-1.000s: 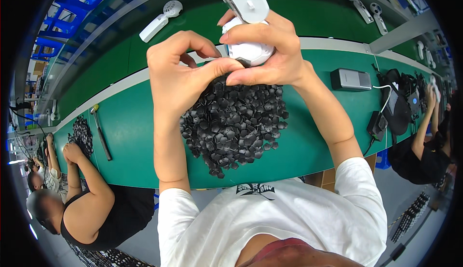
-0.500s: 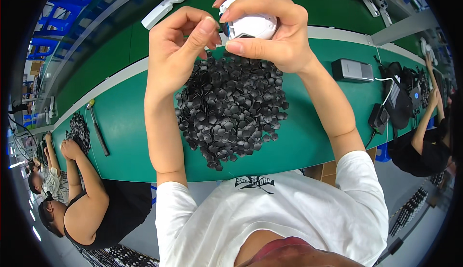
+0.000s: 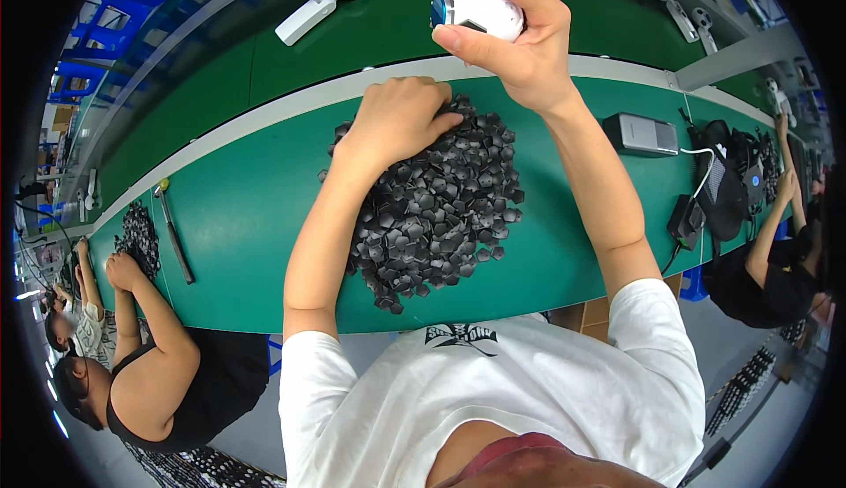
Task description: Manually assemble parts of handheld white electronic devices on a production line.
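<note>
My right hand (image 3: 520, 43) is raised above the far edge of the table, closed around a rounded white device (image 3: 489, 16) with a blue end. Thumb and fingers grip its sides; part of it is hidden by the hand. My left hand (image 3: 397, 118) lies palm down on the far left part of a heap of small black pentagonal pieces (image 3: 432, 215). Its thumb stands apart from the bent fingers, whose tips are hidden. No piece shows in it.
A pale rail borders the green table (image 3: 238, 259). At left lies a hammer (image 3: 176, 232); at right stand a grey box (image 3: 641, 134) and a black bag (image 3: 730, 179). A white handheld fan (image 3: 319, 5) lies beyond the rail. Co-workers sit on both sides.
My left hand has left the white device and come down onto the black pieces. My right hand has moved slightly right and away with the device, still gripping it.
</note>
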A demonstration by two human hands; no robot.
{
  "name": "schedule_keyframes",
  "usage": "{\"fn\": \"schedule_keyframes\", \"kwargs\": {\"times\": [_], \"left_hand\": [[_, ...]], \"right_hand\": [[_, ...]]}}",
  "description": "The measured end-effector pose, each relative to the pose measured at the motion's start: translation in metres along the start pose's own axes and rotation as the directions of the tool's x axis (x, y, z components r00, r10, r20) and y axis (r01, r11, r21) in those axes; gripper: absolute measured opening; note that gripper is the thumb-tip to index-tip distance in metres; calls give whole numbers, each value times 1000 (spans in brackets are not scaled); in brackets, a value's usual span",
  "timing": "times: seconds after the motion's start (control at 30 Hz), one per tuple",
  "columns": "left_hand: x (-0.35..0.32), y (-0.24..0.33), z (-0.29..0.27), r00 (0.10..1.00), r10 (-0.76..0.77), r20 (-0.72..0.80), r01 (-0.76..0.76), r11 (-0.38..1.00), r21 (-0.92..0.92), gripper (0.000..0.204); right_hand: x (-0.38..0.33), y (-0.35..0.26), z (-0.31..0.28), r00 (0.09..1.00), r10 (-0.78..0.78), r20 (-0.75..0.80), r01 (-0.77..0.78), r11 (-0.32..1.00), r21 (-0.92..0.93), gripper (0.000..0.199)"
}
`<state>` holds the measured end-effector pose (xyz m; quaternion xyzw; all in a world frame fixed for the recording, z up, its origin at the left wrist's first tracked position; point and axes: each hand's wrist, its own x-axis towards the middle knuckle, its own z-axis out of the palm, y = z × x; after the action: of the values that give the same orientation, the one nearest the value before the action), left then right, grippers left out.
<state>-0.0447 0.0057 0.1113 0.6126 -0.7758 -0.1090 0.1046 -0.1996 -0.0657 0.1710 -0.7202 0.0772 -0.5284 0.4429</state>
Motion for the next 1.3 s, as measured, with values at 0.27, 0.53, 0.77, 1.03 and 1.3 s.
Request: {"fn": "schedule_keyframes", "kwargs": {"times": [0.27,0.53,0.77,1.03,1.3], "left_hand": [[2,-6,14,995,89,42,-88,996,-29,20],[2,-15,12,998,65,-24,-68,987,-147,14],[0,-14,-2,999,23,35,-21,997,-72,18],[3,-28,-5,997,-40,-66,35,996,-85,16],[5,-33,9,980,197,30,-186,958,-219,16]], "right_hand": [[0,-2,-3,991,76,112,-64,992,-107,58],[8,4,4,996,-33,87,25,996,90,107],[10,-11,1,992,104,76,-116,979,167,97],[10,-14,1,937,348,12,-327,869,370,84],[8,7,-5,957,290,-1,-271,897,349,72]]}}
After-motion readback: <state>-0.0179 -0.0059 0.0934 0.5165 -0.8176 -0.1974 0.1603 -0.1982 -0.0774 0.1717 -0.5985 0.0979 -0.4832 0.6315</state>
